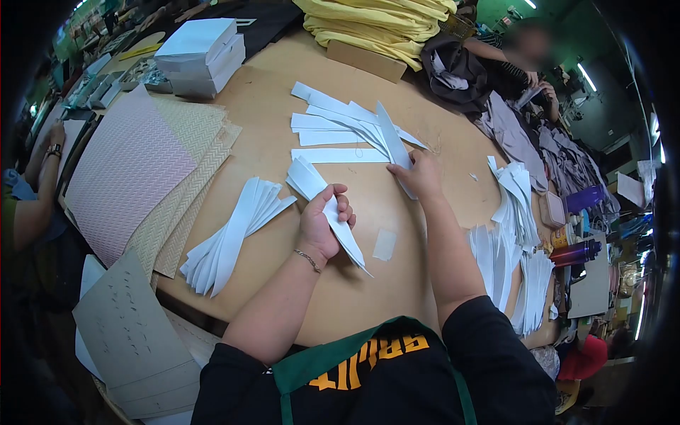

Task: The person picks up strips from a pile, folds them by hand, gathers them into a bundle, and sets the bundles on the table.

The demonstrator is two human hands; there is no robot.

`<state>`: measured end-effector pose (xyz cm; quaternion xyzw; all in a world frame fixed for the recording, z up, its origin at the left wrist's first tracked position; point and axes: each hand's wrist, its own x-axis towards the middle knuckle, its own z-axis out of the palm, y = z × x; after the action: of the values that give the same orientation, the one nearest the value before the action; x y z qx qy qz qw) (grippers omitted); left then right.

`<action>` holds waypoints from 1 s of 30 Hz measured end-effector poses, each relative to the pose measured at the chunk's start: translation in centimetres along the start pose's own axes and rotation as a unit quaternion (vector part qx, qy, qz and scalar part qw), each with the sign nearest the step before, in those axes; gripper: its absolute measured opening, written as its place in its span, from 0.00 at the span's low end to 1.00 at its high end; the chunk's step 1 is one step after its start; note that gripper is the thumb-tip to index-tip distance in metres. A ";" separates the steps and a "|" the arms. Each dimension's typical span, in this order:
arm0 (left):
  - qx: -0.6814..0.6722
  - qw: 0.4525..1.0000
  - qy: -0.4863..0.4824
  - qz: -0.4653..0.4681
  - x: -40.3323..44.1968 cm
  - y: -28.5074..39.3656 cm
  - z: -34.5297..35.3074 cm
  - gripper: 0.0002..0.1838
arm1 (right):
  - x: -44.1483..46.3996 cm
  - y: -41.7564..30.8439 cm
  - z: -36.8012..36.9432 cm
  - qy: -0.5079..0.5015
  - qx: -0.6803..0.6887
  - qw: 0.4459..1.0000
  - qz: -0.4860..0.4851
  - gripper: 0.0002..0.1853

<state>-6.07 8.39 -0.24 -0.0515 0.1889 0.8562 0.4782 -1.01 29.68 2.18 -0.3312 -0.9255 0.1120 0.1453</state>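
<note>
My left hand (pixel 326 219) is wrapped round a bundle of long white strips (pixel 306 177), which slants across the palm. Between the thumb and fingers of my right hand (pixel 416 173) is the lower part of one white strip (pixel 392 134), standing up at an angle. Just beyond my hands, loose white strips (pixel 333 120) lie fanned on the brown table (pixel 269 85). Left of my left hand rests another bundle of white strips (pixel 237 234). A small clear rectangle (pixel 384 244) lies on the table between my forearms.
Patterned sheets (pixel 134 170) and a white stack (pixel 202 57) are at the left. Folded yellow cloth (pixel 375 28) is at the back. More white strips (pixel 513 205) and a dark bottle (pixel 576 253) stand right. Other people's hands show at the far left and back right.
</note>
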 end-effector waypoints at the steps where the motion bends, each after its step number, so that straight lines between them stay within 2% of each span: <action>1: 0.001 1.000 0.001 0.000 0.0 0.0 0.0 0.10 | 0.0 -0.1 0.1 0.004 0.006 1.000 -0.002 0.20; 5: -0.002 1.000 0.004 0.002 -0.1 0.1 0.2 0.10 | 0.2 -0.1 0.6 0.002 0.042 0.999 0.022 0.20; 7: -0.002 1.000 0.003 0.001 -0.1 0.1 0.2 0.10 | 0.9 1.0 0.8 -0.080 0.183 0.976 0.084 0.17; 9: -0.003 1.000 0.002 0.002 -0.1 0.1 0.2 0.10 | 1.1 1.3 -0.3 -0.162 0.359 0.910 0.130 0.16; 11: -0.009 1.000 0.007 -0.004 -0.2 0.0 0.1 0.10 | 1.1 0.8 -3.2 -0.233 0.553 0.784 0.157 0.15; 15: -0.015 1.000 0.016 -0.015 -0.2 0.0 0.3 0.11 | 2.6 -0.5 -6.3 -0.268 0.645 0.713 0.054 0.13; 16: -0.012 1.000 0.018 -0.015 -0.2 0.1 0.4 0.12 | 2.5 -1.7 -7.3 -0.233 0.667 0.706 0.058 0.12; 19: -0.022 1.000 -0.002 -0.014 -0.2 0.1 0.3 0.17 | 1.8 -5.0 -9.5 -0.211 0.715 0.666 -0.015 0.13; 22: -0.017 1.000 -0.023 -0.009 -0.7 0.2 0.6 0.26 | -0.3 -6.9 -8.3 -0.239 0.693 0.679 -0.039 0.12; 24: -0.034 0.999 -0.034 0.009 -1.1 0.0 1.3 0.32 | -3.5 -8.0 -6.6 -0.244 0.616 0.748 -0.033 0.12; 25: -0.041 0.998 -0.038 0.018 -1.3 -0.1 1.7 0.35 | -5.0 -8.4 -6.2 -0.309 0.544 0.780 0.009 0.13; 26: -0.078 0.992 -0.072 0.065 -1.3 -0.3 1.9 0.33 | -6.5 -8.0 -4.4 -0.297 0.510 0.807 -0.021 0.14; 29: -0.004 0.994 -0.101 0.041 -1.0 -0.7 1.2 0.27 | -7.2 -7.3 -5.4 -0.378 0.279 0.881 -0.052 0.10; 30: 0.005 0.999 -0.049 0.018 -1.2 -0.7 1.5 0.22 | -6.2 -6.2 -5.3 -0.360 0.300 0.881 -0.067 0.11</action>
<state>-4.68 8.28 1.32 -0.0039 0.1702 0.8654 0.4712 1.80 21.56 7.77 -0.1463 -0.8559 0.4862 -0.0981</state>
